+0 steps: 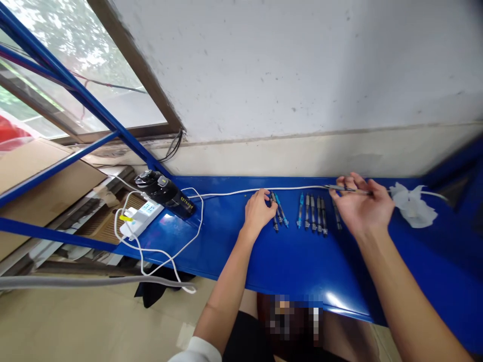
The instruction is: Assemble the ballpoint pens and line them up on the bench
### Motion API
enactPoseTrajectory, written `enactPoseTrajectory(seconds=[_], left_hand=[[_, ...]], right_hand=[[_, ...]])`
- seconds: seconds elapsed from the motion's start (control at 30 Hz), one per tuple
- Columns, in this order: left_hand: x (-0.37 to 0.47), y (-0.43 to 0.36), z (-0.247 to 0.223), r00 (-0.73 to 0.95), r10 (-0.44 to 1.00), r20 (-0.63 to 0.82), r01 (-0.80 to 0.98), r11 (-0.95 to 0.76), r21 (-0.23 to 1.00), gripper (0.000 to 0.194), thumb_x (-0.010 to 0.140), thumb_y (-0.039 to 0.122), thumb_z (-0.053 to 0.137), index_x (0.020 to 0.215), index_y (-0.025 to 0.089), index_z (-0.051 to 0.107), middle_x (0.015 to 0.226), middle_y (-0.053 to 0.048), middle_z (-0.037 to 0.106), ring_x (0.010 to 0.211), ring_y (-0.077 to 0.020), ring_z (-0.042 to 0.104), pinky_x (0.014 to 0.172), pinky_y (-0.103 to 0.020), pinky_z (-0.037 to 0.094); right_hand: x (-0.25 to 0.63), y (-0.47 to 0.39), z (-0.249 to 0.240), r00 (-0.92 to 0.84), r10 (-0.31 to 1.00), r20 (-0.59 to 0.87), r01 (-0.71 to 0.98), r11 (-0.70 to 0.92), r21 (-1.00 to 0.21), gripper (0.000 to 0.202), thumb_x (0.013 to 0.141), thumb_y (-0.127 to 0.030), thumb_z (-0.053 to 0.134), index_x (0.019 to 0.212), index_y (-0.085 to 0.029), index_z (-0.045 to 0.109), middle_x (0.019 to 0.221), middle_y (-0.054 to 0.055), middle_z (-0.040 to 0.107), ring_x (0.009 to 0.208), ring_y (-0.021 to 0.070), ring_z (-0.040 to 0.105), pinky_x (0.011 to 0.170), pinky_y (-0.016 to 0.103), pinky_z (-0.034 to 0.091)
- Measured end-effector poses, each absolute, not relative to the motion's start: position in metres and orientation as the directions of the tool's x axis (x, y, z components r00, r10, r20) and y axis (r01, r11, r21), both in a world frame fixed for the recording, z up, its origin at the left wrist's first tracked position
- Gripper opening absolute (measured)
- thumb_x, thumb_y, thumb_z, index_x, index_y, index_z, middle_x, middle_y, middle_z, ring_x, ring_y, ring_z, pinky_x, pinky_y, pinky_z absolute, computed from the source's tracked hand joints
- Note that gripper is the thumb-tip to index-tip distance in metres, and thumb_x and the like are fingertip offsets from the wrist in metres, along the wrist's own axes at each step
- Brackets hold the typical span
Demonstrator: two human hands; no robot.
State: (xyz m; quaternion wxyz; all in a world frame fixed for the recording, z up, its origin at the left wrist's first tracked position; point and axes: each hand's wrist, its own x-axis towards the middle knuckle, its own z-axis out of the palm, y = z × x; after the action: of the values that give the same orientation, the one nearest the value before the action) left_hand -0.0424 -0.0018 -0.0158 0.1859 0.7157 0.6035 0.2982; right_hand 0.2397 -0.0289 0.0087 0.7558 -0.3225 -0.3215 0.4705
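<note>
My left hand (258, 212) rests on the blue surface with its fingers curled in at the left side of a small group of pens. Its thumb and fingertips close around the upper end of a dark pen (275, 226). Close beside that lie another dark pen and a blue pen (281, 210). Palm up, my right hand (364, 206) holds a slim grey pen (349, 189) crosswise between thumb and fingers. Between my hands, a blue pen (301, 211) and several dark pens (313, 213) lie side by side. One more dark pen (337, 216) lies near my right thumb.
A black bottle (166, 193) stands at the left by a white power strip (141, 218) with looped white cable (169, 256). Crumpled white tissue (413, 206) lies right of my right hand. Blue frame bars (75, 90) rise at the left; a wall (283, 75) bounds the back.
</note>
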Motion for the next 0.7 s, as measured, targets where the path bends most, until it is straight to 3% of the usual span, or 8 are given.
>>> enactPoseTrajectory(seconds=[0.07,0.13,0.2,0.27,0.33,0.5,0.6,0.7], left_hand=[[-0.042,-0.003,-0.011,0.093,0.979,0.182,0.769,-0.187,0.611,0.03,0.089,0.026,0.074,0.118,0.028,0.067,0.109,-0.006,0.08,0.111,-0.0282,0.073,0.094,-0.039,0.054],[-0.041,-0.005,-0.006,0.084,0.986,0.146,0.787,-0.155,0.597,0.027,0.088,0.028,0.075,0.114,0.028,0.069,0.105,-0.005,0.081,0.109,-0.0287,0.074,0.094,-0.04,0.053],[-0.04,-0.007,-0.002,0.065,0.992,0.108,0.798,-0.117,0.591,0.023,0.087,0.03,0.076,0.109,0.029,0.072,0.102,-0.005,0.082,0.107,-0.0294,0.075,0.092,-0.04,0.053],[-0.039,-0.008,0.002,0.04,0.996,0.079,0.802,-0.08,0.593,0.021,0.085,0.032,0.077,0.106,0.029,0.075,0.102,-0.004,0.084,0.106,-0.0306,0.076,0.091,-0.04,0.053],[-0.04,-0.008,0.003,0.015,0.998,0.053,0.789,-0.045,0.613,0.022,0.083,0.033,0.079,0.105,0.03,0.077,0.103,-0.003,0.085,0.107,-0.0313,0.076,0.091,-0.04,0.052],[-0.046,-0.002,-0.005,-0.048,0.998,-0.046,0.535,0.064,0.842,0.02,0.072,0.028,0.087,0.092,0.028,0.084,0.099,-0.006,0.086,0.109,-0.0336,0.076,0.1,-0.042,0.049],[-0.052,0.003,-0.012,-0.044,0.994,-0.096,0.298,0.105,0.949,0.02,0.065,0.024,0.09,0.084,0.023,0.085,0.095,-0.01,0.085,0.107,-0.0347,0.076,0.1,-0.044,0.05],[-0.062,0.003,-0.016,0.017,0.994,-0.108,0.127,0.105,0.986,0.023,0.07,0.027,0.09,0.092,0.019,0.087,0.098,-0.012,0.085,0.1,-0.0303,0.078,0.095,-0.04,0.055]], right_hand=[[0.249,-0.053,0.005,0.374,0.913,0.166,-0.396,0.319,-0.861,0.04,0.103,-0.06,0.046,0.098,-0.032,0.075,0.069,0.001,0.051,0.064,0.0231,0.055,0.067,0.044,0.053],[0.259,-0.08,-0.005,0.487,0.852,0.19,-0.162,0.302,-0.939,0.049,0.105,-0.068,0.044,0.101,-0.032,0.076,0.062,0.0,0.044,0.059,0.0234,0.05,0.062,0.042,0.048],[0.268,-0.104,-0.019,0.561,0.773,0.297,0.214,0.211,-0.954,0.041,0.103,-0.065,0.056,0.112,-0.03,0.076,0.077,0.004,0.061,0.071,0.0259,0.059,0.07,0.044,0.05],[0.274,-0.119,-0.032,0.434,0.804,0.406,0.583,0.093,-0.807,0.042,0.102,-0.062,0.061,0.125,-0.029,0.073,0.107,0.01,0.073,0.092,0.031,0.066,0.086,0.051,0.052],[0.276,-0.125,-0.042,0.284,0.831,0.478,0.789,0.081,-0.609,0.049,0.106,-0.06,0.052,0.135,-0.024,0.068,0.118,0.016,0.072,0.104,0.0349,0.065,0.093,0.055,0.052],[0.265,-0.122,-0.049,0.058,0.905,0.421,0.978,0.034,-0.208,0.054,0.11,-0.057,0.043,0.138,-0.02,0.069,0.131,0.02,0.067,0.113,0.0381,0.062,0.092,0.055,0.052],[0.261,-0.123,-0.047,0.023,0.906,0.422,0.983,0.056,-0.172,0.053,0.11,-0.057,0.044,0.14,-0.021,0.07,0.135,0.019,0.066,0.118,0.0379,0.062,0.093,0.054,0.052],[0.261,-0.124,-0.046,-0.011,0.906,0.424,0.973,0.108,-0.206,0.051,0.111,-0.054,0.044,0.145,-0.022,0.066,0.141,0.016,0.067,0.125,0.0362,0.062,0.098,0.053,0.052]])
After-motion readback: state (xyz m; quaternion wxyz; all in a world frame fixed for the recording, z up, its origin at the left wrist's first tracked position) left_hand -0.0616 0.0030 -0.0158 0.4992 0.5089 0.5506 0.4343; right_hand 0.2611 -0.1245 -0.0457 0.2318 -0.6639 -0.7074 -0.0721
